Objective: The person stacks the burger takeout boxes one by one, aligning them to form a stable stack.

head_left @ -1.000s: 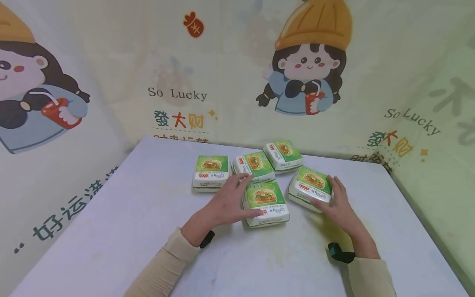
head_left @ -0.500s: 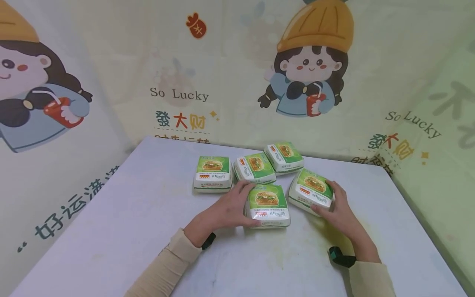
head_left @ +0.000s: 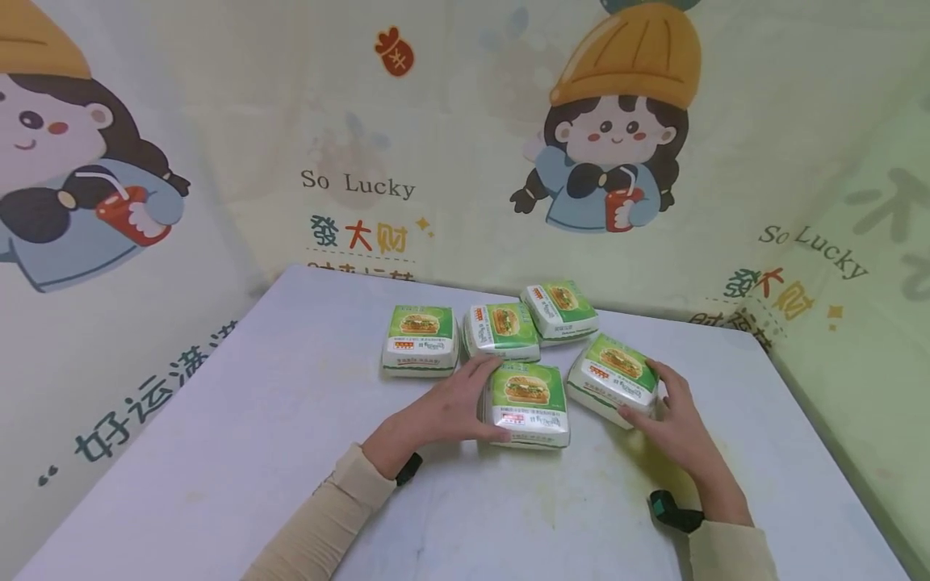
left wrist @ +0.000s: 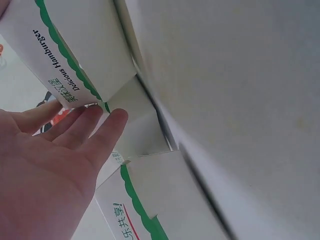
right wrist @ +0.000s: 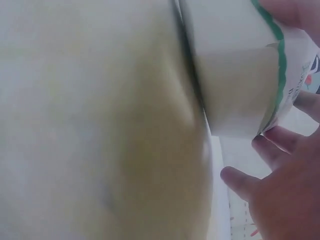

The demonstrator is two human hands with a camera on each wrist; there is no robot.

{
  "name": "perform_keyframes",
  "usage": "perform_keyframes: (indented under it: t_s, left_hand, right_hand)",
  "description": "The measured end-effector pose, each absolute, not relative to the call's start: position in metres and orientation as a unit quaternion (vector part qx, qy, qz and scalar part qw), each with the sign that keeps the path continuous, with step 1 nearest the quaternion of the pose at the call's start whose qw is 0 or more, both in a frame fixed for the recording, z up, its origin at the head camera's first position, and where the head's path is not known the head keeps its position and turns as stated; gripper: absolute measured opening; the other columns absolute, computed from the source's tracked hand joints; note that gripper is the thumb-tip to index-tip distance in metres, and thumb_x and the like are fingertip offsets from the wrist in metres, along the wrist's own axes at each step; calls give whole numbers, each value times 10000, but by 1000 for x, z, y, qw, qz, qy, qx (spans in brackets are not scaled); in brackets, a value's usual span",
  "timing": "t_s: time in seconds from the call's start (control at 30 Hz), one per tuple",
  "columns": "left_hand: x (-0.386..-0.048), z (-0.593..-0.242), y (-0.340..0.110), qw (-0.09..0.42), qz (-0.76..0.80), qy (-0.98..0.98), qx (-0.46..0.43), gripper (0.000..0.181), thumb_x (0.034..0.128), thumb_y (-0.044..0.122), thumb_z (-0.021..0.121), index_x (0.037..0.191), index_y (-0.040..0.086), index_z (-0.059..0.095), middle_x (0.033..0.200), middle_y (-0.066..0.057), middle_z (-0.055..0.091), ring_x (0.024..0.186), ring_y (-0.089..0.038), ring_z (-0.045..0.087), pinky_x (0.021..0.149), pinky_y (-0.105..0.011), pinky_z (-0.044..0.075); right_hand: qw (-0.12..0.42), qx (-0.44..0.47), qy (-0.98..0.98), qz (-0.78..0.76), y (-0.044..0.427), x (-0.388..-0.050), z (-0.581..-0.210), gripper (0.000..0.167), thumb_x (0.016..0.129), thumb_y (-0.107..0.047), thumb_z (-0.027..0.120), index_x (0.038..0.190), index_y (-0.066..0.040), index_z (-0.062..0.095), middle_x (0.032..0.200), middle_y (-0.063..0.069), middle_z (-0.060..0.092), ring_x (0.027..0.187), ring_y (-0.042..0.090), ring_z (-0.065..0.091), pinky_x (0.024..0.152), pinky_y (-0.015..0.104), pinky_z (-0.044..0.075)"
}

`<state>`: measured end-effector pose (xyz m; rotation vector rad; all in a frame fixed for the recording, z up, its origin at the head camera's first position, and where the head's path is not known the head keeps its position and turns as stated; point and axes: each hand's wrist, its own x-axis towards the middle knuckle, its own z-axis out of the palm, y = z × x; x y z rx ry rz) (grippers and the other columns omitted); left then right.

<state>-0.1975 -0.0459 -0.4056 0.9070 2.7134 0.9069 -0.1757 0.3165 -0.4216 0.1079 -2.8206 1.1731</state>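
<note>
Several green-and-white hamburger boxes lie on the white table in the head view. My left hand [head_left: 446, 407] holds the front middle hamburger box [head_left: 526, 403], thumb at its near edge and fingers at its far left corner. Its plain side and green scalloped trim show in the left wrist view, near the fingers [left wrist: 107, 130]. On the right, my right hand [head_left: 676, 420] grips another hamburger box [head_left: 617, 373] between the thumb at its near edge and the fingers at its far right corner. The right wrist view shows the fingers [right wrist: 272, 150] at that box's corner.
Behind the held boxes stand a left hamburger box [head_left: 420, 339], a middle one [head_left: 503, 329] and a back right one [head_left: 559, 308]. The white table [head_left: 291, 403] ends at a printed cloth backdrop [head_left: 465, 145]. A dark wrist device [head_left: 674, 510] sits on the right wrist.
My left thumb has slid from the front middle box's top to its near edge. The middle box behind it has turned slightly. My right hand keeps its hold.
</note>
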Motion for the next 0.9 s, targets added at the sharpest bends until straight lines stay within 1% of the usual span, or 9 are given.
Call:
perform_keyframes:
  t_s: [0.1, 0.27, 0.4, 0.6, 0.9]
  left_hand:
    - [-199, -405, -47, 68, 295, 901, 310, 1095, 752, 577, 791, 1576, 155, 206, 1602, -22, 236, 1401, -226, 384, 1141, -403, 400]
    - [-201, -404, -49, 69, 286, 900, 322, 1109, 745, 573, 800, 1570, 124, 210, 1592, -43, 246, 1405, -216, 382, 1157, -386, 382]
    - [-203, -404, -50, 73, 294, 897, 323, 1096, 756, 553, 801, 1571, 117, 211, 1608, -60, 241, 1441, -231, 347, 1171, -403, 362]
    - [-204, -407, -51, 86, 292, 897, 321, 1082, 768, 559, 787, 1580, 142, 206, 1636, -50, 216, 1494, -231, 276, 1191, -418, 330]
    - [-205, -407, -52, 100, 288, 894, 328, 1077, 780, 553, 780, 1590, 162, 189, 1644, -22, 206, 1493, -213, 278, 1198, -409, 319]
  right_hand:
    - [54, 33, -917, 394, 318, -174, -420, 974, 879, -351, 743, 1577, -55, 132, 1588, 281, 142, 1430, 488, 181, 1068, 734, 264]
    - [61, 38, -907, 414, 319, -173, -417, 960, 885, -332, 738, 1580, -63, 132, 1593, 273, 136, 1428, 495, 181, 1055, 758, 249]
    - [76, 44, -901, 424, 318, -172, -413, 933, 895, -311, 728, 1582, -79, 141, 1595, 255, 155, 1436, 491, 187, 1059, 750, 256]
    - [84, 43, -892, 443, 313, -169, -405, 916, 903, -302, 719, 1586, -111, 140, 1600, 229, 157, 1447, 485, 179, 1083, 735, 248]
    - [105, 61, -888, 444, 304, -167, -398, 885, 905, -265, 722, 1588, -161, 168, 1595, 187, 200, 1438, 443, 220, 1086, 700, 283]
